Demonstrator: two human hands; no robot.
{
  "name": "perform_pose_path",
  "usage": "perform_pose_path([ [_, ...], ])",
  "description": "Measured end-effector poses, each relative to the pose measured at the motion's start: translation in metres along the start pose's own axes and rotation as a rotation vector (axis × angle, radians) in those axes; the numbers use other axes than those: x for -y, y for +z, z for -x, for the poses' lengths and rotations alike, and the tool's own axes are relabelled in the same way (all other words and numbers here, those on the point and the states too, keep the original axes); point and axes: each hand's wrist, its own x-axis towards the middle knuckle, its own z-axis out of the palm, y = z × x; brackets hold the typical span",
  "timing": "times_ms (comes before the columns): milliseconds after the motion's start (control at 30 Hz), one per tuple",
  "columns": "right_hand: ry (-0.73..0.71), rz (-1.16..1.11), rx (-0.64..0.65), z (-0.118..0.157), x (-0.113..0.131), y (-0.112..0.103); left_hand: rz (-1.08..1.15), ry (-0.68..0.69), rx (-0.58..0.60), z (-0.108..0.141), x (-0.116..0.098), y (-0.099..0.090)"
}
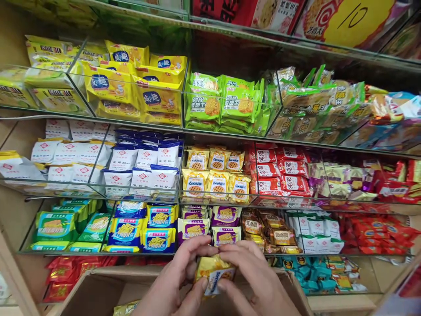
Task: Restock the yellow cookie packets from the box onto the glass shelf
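This is a shop, a snack aisle. Glass shelves (pixel 184 131) rise in tiers, split into bins packed with many identical biscuit packets (pixel 217 175). A yellow price sign (pixel 355 17) sits top right; a stock carton (pixel 105 285) stands near.

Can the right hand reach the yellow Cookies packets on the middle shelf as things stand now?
Probably not at once: the right hand and left hand both hold a yellow packet. The Cookies packets lie above in an open-fronted compartment.

Both hands, left hand (pixel 171 281) and right hand (pixel 255 281), grip a yellow snack packet (pixel 214 273), seemingly cookies, above a cardboard box (pixel 98 285).
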Motion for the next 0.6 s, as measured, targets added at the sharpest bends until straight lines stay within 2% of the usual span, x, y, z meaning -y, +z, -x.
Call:
perform_pose_path([
  [67, 0.092, 0.005, 0.018, -0.013, 0.004, -0.014, -0.136, 0.1, 0.001, -0.006, -0.01, -0.004],
  [100, 0.124, 0.013, -0.007, -0.022, 0.005, -0.022, -0.177, 0.161, -0.037, -0.01, -0.016, -0.007],
  [133, 0.133, 0.036, -0.067, -0.033, 0.005, -0.03, -0.212, 0.227, -0.1, -0.016, -0.022, -0.011],
  [233, 0.077, 0.183, -0.361, -0.072, -0.005, -0.051, -0.359, 0.416, -0.306, -0.031, -0.036, -0.025],
  [300, 0.027, 0.323, -0.463, -0.102, -0.019, -0.058, -0.453, 0.456, -0.347, -0.036, -0.038, -0.035],
  [433, 0.011, 0.515, -0.358, -0.152, -0.05, -0.052, -0.526, 0.37, -0.257, -0.025, -0.02, -0.038],
  [500, 0.121, 0.51, -0.308, -0.168, -0.06, -0.045, -0.513, 0.332, -0.239, -0.01, -0.005, -0.032],
  [600, 0.363, 0.45, -0.247, -0.182, -0.069, -0.039, -0.402, 0.245, -0.246, 0.011, 0.019, -0.023],
])
